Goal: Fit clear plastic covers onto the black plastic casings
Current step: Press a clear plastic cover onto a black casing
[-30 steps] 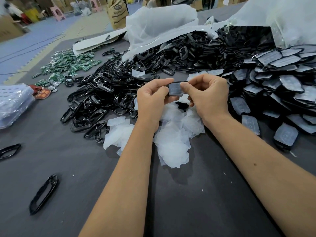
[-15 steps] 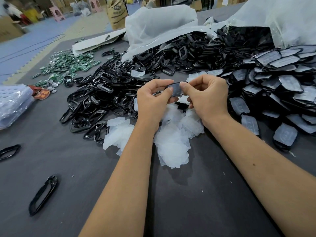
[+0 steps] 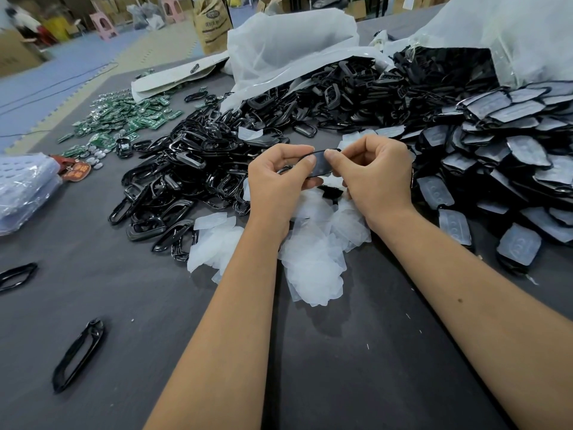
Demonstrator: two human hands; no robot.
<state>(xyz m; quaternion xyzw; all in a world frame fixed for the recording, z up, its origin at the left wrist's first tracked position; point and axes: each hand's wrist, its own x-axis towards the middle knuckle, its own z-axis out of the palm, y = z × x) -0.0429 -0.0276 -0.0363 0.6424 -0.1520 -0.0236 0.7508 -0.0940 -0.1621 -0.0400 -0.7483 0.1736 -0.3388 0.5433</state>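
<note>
Black casing is held above the heap of clear covers, pinched at its left end by the left hand and at its right by the right hand. Print on the brown sack is unreadable.

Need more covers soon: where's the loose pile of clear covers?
Head view, centre: clear covers lie on the table directly beneath both hands, between the empty casings and finished pieces.

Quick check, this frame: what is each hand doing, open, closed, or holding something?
Left hand: closed, pinching the left end of the black casing.
Right hand: closed, pinching the same casing's right end.
</note>
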